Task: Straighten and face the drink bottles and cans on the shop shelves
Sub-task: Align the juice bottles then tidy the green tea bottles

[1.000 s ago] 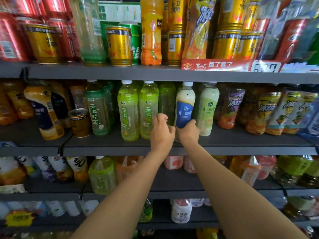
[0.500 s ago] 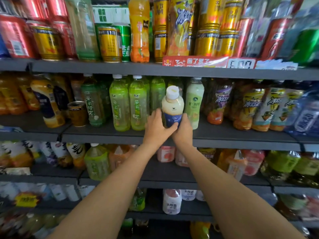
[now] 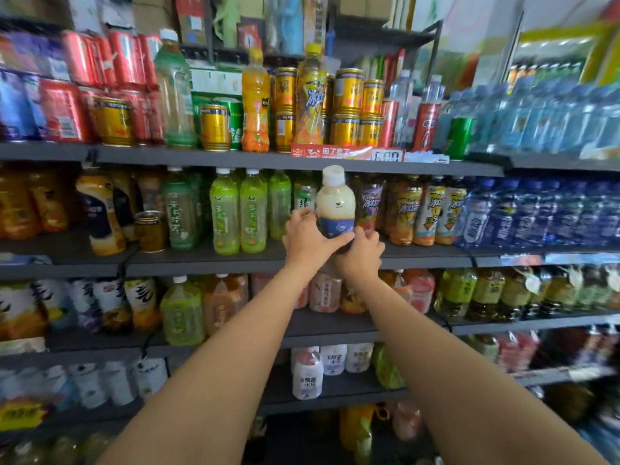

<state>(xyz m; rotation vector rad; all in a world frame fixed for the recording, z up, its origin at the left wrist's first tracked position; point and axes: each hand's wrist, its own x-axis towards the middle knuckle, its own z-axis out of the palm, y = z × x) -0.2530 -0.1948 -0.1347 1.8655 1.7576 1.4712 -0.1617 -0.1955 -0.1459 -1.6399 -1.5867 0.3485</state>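
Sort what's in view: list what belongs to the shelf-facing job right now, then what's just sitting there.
In the job:
- creamy white bottle with blue label, held off the shelf
- left hand, gripping it
- right hand, gripping its base
- second shelf

Just sitting there:
- green tea bottles
- gold cans
- red cans
- blue water bottles

There is only one view — a wide-angle camera worn on the person's head. It looks forward and a little down at a wall of shop shelves [image 3: 235,159], facing them almost straight on. The camera is close: both forearms reach from the bottom edge into the middle of the frame, where the hands are at the second shelf. The shelves fill the frame from side to side — their lines bend near the edges, and the outer parts are blurred.
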